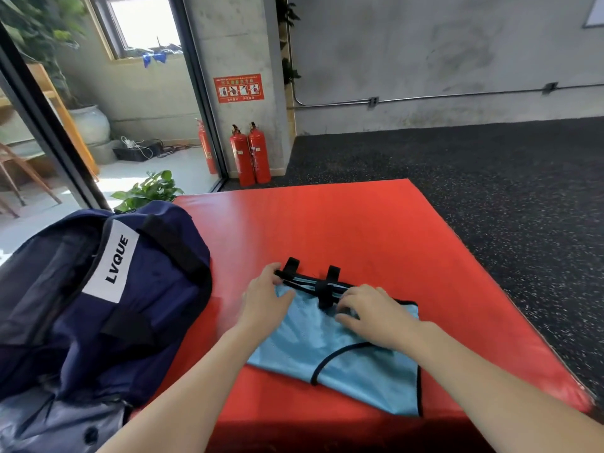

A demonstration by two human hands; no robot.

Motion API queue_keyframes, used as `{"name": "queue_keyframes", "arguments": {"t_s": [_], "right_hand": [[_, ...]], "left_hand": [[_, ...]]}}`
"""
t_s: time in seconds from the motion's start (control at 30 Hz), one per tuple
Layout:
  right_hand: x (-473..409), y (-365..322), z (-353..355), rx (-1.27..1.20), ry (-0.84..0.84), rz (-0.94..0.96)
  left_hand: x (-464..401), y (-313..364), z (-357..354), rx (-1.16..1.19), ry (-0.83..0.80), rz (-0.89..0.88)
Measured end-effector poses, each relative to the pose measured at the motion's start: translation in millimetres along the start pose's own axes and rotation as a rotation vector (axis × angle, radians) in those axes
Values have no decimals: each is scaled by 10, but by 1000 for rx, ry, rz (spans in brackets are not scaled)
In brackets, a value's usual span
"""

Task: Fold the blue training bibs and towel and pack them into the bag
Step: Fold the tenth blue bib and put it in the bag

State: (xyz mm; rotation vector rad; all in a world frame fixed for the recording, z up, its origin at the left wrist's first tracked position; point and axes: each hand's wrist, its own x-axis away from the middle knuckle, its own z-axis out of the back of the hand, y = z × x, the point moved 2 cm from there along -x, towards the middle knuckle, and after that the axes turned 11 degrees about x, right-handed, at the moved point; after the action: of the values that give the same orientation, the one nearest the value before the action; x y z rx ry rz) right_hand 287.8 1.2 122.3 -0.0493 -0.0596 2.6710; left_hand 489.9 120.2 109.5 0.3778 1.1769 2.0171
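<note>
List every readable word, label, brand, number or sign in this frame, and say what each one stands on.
"LVQUE": black capitals on the white label sewn to the navy bag.
Red sign on the concrete pillar: pictograms and characters, too small to read.
Labels on the two fire extinguishers: too small to read.
Blue bib: no text visible.

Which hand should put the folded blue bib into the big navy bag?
Probably the left hand: it grips the light blue mesh bib at the edge facing the navy fabric bag; the right hand lies farther away.
</note>
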Motion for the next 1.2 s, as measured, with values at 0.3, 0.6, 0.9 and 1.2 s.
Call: {"name": "queue_keyframes", "arguments": {"t_s": [0.3, 0.6, 0.9, 1.2], "right_hand": [[-361, 6, -87, -111, 158, -6], [-512, 282, -175, -27, 69, -58], [-483, 452, -202, -12, 13, -60], [-477, 453, -152, -24, -41, -87]], "left_hand": [[-180, 142, -188, -239, -73, -193], [-573, -54, -315, -334, -143, -260], [-702, 75, -640, -479, -14, -284], [-585, 184, -672, -366, 42, -87]]}}
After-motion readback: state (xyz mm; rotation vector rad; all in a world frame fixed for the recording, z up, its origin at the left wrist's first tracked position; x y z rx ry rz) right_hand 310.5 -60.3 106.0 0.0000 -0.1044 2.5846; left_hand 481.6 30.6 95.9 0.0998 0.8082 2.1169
